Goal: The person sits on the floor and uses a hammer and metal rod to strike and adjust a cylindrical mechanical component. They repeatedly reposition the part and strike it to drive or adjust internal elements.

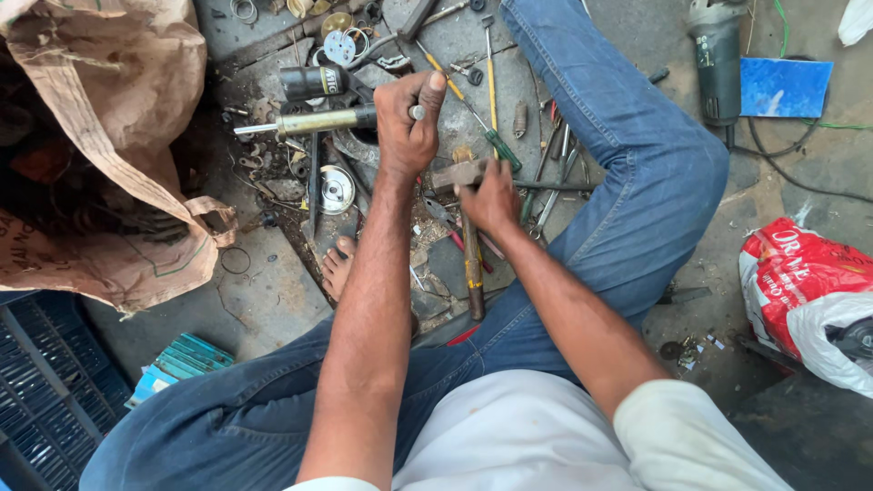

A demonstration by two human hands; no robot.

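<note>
Brass-coloured metal shows on the long shaft [305, 122] that the left hand [409, 123] grips just above the middle of the frame. The fingers are curled tight round the shaft's dark right-hand part, and the thumb lies up along the top, so the fist is closed with no gap to see. A small pale stub of the shaft sticks out of the fist on its right side. The long axis runs almost level across the picture, dipping slightly to the left, with the thin bright tip pointing toward the left edge, near the brown sack [100, 145].

The right hand [491, 200] sits just below and to the right of the left one, closed round the neck of a hammer [471, 245] directly under its head. The fingers wrap the handle and hide that part. The grey head lies crosswise, poking out to the left of the knuckles, while the worn wooden handle runs down the frame, a little right of centre, ending near the person's blue-jeaned thigh. Hammer head and fist are near each other, but I cannot tell whether they touch.

Screwdrivers, washers and small metal parts litter the stone floor beyond the hands. A bare foot [338, 265] rests below the shaft.
</note>
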